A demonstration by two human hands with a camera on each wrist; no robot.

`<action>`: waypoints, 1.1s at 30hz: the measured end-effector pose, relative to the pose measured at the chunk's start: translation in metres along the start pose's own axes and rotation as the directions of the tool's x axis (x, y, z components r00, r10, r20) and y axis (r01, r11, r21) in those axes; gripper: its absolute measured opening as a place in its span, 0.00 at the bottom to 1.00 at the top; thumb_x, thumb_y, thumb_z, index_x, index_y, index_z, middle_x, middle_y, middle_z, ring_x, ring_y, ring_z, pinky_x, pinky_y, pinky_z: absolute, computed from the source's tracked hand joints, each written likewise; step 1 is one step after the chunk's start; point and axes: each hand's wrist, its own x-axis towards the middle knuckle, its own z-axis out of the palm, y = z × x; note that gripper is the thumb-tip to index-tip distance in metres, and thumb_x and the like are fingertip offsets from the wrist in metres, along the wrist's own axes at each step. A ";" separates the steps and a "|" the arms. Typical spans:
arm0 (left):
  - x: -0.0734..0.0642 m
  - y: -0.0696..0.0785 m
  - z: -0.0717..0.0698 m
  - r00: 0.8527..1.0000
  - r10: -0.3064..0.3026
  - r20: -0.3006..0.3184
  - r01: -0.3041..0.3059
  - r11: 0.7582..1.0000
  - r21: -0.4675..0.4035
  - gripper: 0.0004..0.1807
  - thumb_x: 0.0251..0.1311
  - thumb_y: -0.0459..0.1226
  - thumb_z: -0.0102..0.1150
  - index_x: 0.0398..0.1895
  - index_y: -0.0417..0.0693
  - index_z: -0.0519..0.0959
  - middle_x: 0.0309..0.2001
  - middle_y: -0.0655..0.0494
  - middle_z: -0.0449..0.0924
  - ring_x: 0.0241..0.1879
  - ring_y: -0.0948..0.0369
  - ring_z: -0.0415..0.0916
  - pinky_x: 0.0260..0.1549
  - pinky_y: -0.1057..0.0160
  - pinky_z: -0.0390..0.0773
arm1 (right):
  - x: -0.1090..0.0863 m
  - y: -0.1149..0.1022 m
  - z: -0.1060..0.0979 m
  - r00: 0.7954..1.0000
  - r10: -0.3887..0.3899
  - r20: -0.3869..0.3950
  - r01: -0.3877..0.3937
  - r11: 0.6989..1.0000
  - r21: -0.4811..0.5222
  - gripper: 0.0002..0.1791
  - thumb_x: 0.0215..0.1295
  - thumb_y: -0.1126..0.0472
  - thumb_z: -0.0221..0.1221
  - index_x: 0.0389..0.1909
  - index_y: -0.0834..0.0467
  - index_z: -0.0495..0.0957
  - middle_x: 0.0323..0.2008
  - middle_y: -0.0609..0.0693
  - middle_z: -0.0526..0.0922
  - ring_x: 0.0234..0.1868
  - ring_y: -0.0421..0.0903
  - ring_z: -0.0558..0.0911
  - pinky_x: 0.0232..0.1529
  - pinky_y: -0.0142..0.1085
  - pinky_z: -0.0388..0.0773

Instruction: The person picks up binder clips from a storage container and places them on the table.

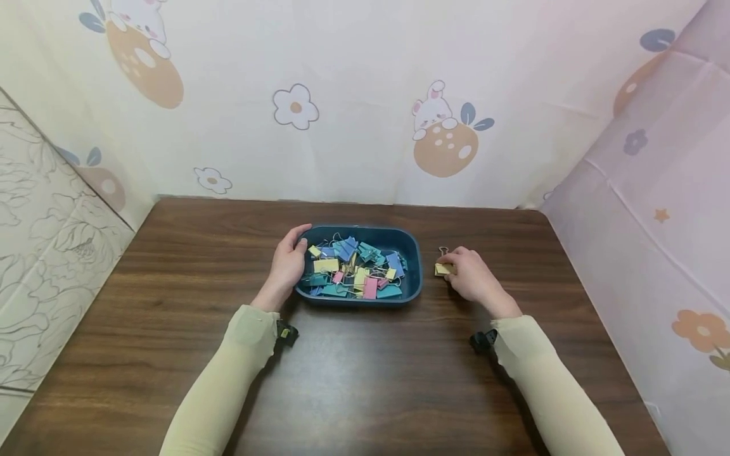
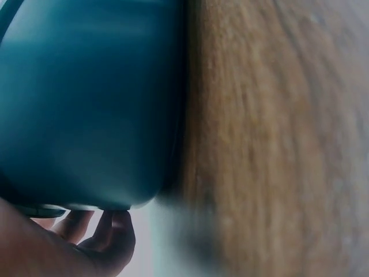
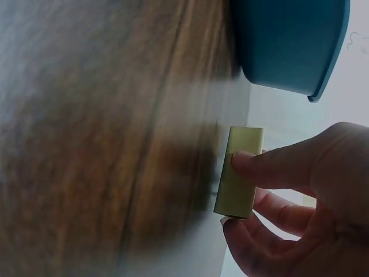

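Note:
A dark teal plastic bin (image 1: 415, 285) stands on the table, holding many binder clips (image 1: 342, 266) in yellow, blue, green and pink. My left hand (image 1: 287, 266) grips the bin's left end, thumb at the rim. In the left wrist view the fingers (image 2: 118, 239) lie against the bin's outer wall (image 2: 92, 104). To the right of the bin, my right hand (image 1: 472, 275) pinches a yellow binder clip (image 3: 239, 173) between thumb and fingers. One wire handle of that clip points away from me in the head view; the hand covers part of its body.
The brown wooden table (image 1: 365, 380) reaches back to a wall covered in patterned cloth (image 1: 353, 152). A similar cloth (image 1: 656, 209) closes off the right side, and a flower-patterned panel (image 1: 51, 253) the left. Dark cameras (image 1: 483, 342) sit on both wrists.

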 end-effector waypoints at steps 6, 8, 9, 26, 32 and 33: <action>-0.001 0.001 0.001 1.000 -0.007 -0.008 0.007 1.000 0.003 0.22 0.79 0.40 0.40 0.72 0.59 0.67 0.75 0.56 0.58 0.74 0.53 0.52 0.71 0.45 0.53 | 0.000 0.004 0.002 1.000 0.001 -0.004 -0.001 1.000 0.002 0.18 0.64 0.71 0.60 0.55 0.64 0.80 0.52 0.64 0.76 0.55 0.63 0.72 0.57 0.59 0.69; -0.001 0.002 0.001 1.000 -0.011 -0.009 0.011 1.000 0.000 0.22 0.79 0.40 0.40 0.72 0.59 0.67 0.75 0.56 0.58 0.74 0.53 0.52 0.71 0.45 0.52 | 0.000 0.004 0.001 1.000 -0.002 -0.012 0.002 1.000 0.004 0.18 0.64 0.71 0.61 0.55 0.63 0.81 0.52 0.64 0.77 0.55 0.63 0.72 0.57 0.59 0.69; -0.001 0.002 0.001 1.000 -0.014 -0.010 0.014 1.000 -0.003 0.22 0.79 0.40 0.40 0.71 0.59 0.67 0.75 0.56 0.58 0.74 0.53 0.52 0.71 0.45 0.52 | -0.001 0.004 0.000 1.000 -0.003 -0.018 0.003 1.000 0.005 0.18 0.63 0.71 0.62 0.55 0.63 0.81 0.52 0.63 0.77 0.55 0.63 0.72 0.57 0.58 0.69; -0.003 0.003 0.002 0.999 -0.031 -0.013 0.031 0.999 -0.038 0.21 0.79 0.40 0.40 0.71 0.60 0.67 0.75 0.56 0.58 0.75 0.53 0.51 0.71 0.44 0.51 | -0.006 -0.070 -0.013 0.955 -0.180 -0.234 0.225 0.957 0.181 0.14 0.63 0.66 0.66 0.50 0.59 0.82 0.46 0.52 0.82 0.42 0.50 0.79 0.43 0.46 0.80; -0.002 0.002 0.003 0.999 -0.032 -0.017 0.032 0.999 -0.044 0.21 0.79 0.40 0.40 0.71 0.59 0.67 0.75 0.57 0.57 0.74 0.53 0.51 0.71 0.44 0.51 | 0.007 -0.093 0.004 0.949 -0.298 -0.102 0.312 0.936 0.163 0.14 0.63 0.63 0.68 0.50 0.59 0.84 0.45 0.51 0.83 0.46 0.50 0.81 0.49 0.45 0.80; -0.002 0.002 0.003 0.999 -0.032 -0.016 0.032 0.998 -0.047 0.21 0.79 0.40 0.40 0.71 0.59 0.67 0.75 0.57 0.57 0.74 0.53 0.51 0.71 0.44 0.51 | 0.009 -0.096 0.007 0.947 -0.312 -0.079 0.321 0.934 0.158 0.14 0.63 0.62 0.67 0.50 0.59 0.84 0.45 0.51 0.83 0.46 0.50 0.81 0.49 0.45 0.80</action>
